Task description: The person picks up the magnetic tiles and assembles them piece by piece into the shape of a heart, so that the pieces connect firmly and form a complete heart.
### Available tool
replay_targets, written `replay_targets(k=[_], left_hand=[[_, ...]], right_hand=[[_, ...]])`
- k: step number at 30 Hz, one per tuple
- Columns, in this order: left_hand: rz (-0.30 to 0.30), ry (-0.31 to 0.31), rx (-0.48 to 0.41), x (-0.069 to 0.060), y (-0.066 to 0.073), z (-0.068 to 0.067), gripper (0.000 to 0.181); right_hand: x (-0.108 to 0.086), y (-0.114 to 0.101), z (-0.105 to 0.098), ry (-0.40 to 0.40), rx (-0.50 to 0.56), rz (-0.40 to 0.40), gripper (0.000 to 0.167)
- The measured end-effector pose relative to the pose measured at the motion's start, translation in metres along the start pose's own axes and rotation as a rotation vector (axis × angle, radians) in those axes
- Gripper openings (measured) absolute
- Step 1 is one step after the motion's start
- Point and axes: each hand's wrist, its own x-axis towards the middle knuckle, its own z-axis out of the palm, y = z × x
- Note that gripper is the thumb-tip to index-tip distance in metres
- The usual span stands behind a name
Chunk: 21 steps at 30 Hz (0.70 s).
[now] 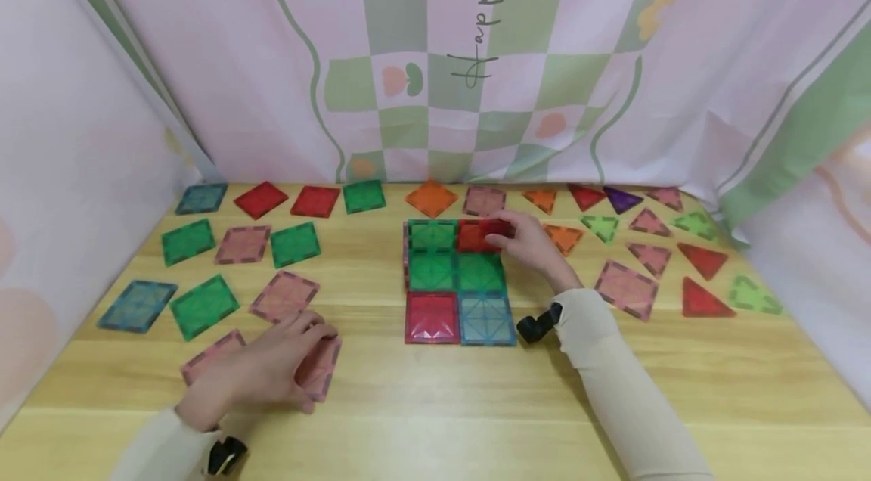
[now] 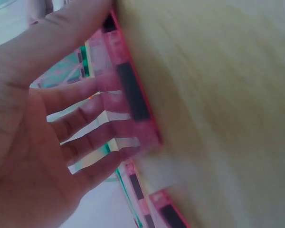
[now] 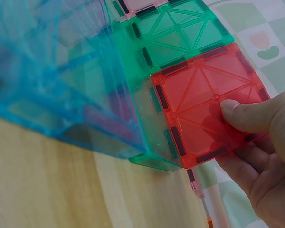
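Note:
My left hand (image 1: 261,367) (image 2: 42,137) holds a pink square tile (image 1: 321,369) (image 2: 126,85) by its edges at the front left, thumb on one side and fingers seen through it. With thumb above and fingers below, my right hand (image 1: 534,245) (image 3: 270,152) pinches a red square tile (image 1: 471,236) (image 3: 204,102). That tile lies against a green tile (image 1: 432,236) (image 3: 178,33) at the back of a block of joined tiles. The block's nearer part shows green tiles (image 1: 480,272), a magenta tile (image 1: 432,318) and a blue tile (image 1: 487,319) (image 3: 76,114).
Loose square tiles in green (image 1: 204,307), blue (image 1: 138,305), pink and red lie on the left of the wooden table (image 1: 435,413). Triangles, among them red (image 1: 704,260) and purple (image 1: 622,200), lie at the right beside a pink square (image 1: 626,290). A patterned curtain (image 1: 449,35) stands behind.

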Motion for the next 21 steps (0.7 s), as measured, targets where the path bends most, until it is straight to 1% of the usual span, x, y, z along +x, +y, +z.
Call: replay_targets(k=[4,6,10,13,17,21], left_hand=[[0.036,0.060,0.077,0.010,0.002,0.004,0.074],[0.053,0.077,0.105,0.016,0.003,0.006,0.071],[0.073,0.113,0.109,0.026,0.009,0.008,0.070],[0.085,0.161,0.057,0.032,0.013,0.008,0.072],[0.124,0.248,-0.087,0.044,0.019,0.005,0.072],[0.195,0.324,-0.207,0.054,0.027,0.004,0.068]], right_hand=[[0.000,0.000,0.000,0.000,-0.006,-0.001,0.026],[-0.001,0.000,0.000,0.001,-0.010,-0.002,0.026],[-0.001,0.000,0.001,0.003,-0.016,0.000,0.026],[-0.002,-0.001,0.002,0.003,-0.014,0.008,0.026],[-0.001,-0.001,0.001,0.003,-0.008,0.014,0.026],[0.000,-0.001,0.000,0.003,-0.011,0.007,0.026]])
